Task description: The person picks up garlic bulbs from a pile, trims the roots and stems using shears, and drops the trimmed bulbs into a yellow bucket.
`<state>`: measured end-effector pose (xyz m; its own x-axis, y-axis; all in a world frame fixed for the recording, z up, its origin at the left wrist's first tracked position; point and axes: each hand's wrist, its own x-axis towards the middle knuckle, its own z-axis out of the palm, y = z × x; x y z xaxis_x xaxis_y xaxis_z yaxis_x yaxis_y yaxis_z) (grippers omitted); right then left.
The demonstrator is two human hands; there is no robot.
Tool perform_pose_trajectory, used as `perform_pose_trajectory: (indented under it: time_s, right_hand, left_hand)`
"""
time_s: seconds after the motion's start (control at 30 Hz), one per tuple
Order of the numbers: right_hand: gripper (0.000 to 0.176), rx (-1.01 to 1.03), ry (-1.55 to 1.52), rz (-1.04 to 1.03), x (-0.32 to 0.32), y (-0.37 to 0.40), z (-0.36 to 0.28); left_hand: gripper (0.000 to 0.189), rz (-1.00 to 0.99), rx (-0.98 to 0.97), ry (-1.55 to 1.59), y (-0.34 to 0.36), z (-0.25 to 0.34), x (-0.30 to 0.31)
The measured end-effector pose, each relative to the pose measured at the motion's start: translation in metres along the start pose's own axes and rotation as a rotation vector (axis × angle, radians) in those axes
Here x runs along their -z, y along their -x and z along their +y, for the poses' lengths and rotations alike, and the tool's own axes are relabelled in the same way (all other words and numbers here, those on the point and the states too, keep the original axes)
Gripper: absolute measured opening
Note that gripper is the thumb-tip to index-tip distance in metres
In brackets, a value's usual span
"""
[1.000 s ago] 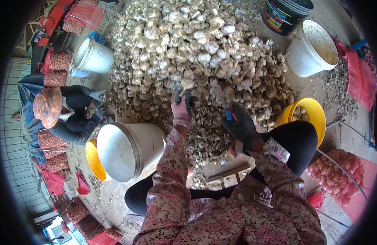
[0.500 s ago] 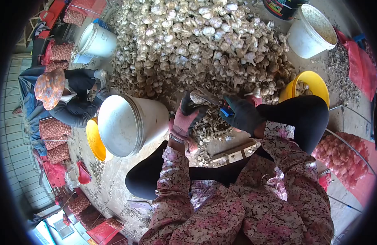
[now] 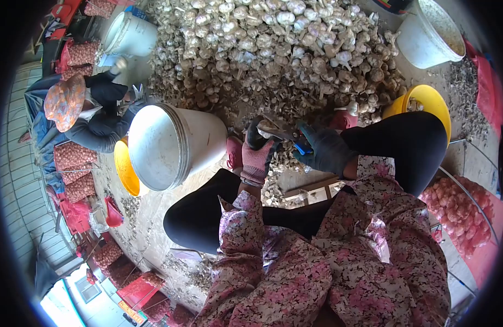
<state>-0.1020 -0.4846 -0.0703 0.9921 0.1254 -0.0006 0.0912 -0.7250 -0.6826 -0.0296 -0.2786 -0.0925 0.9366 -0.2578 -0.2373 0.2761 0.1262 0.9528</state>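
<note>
My left hand point(image 3: 258, 152), in a pink and dark glove, is closed on a garlic bulb point(image 3: 266, 128) in front of the garlic pile. To its right my right hand point(image 3: 323, 150), in a dark glove, is wrapped round blue-handled cutters point(image 3: 301, 143). The cutter blades reach left to the bulb. Just beyond both hands lies the big heap of garlic point(image 3: 273, 49), with loose stems and scraps under them.
A large white bucket point(image 3: 205, 136) stands left of my hands, a yellow bucket point(image 3: 126, 166) behind it. Another yellow bucket point(image 3: 442, 109) is by my right knee. White buckets point(image 3: 134, 35) point(image 3: 426, 38) flank the heap. A person point(image 3: 101, 128) crouches at the left.
My left hand has shifted slightly right, closer to my right hand. The whole view has tilted a little, and the other person's hands have moved.
</note>
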Motion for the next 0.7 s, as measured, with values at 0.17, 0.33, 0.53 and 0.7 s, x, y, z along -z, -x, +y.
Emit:
perform_pose_trajectory:
  time_s: [0.17, 0.33, 0.53, 0.7]
  right_hand:
    - [0.072, -0.147, -0.035, -0.2, 0.0, -0.005, -0.003]
    - [0.041, -0.206, -0.067, -0.24, -0.033, -0.01, 0.017]
    - [0.027, -0.115, -0.02, -0.146, -0.052, -0.002, 0.016]
    - [0.033, -0.535, -1.113, -0.001, -0.024, -0.013, 0.005]
  left_hand:
    - [0.061, -0.043, 0.103, -0.016, -0.004, -0.019, 0.014]
    - [0.06, -0.11, -0.058, 0.091, 0.003, -0.027, 0.018]
    - [0.043, -0.307, 0.104, 0.874, 0.008, 0.001, 0.095]
    - [0.035, 0.045, -0.364, 0.879, -0.005, 0.079, 0.101]
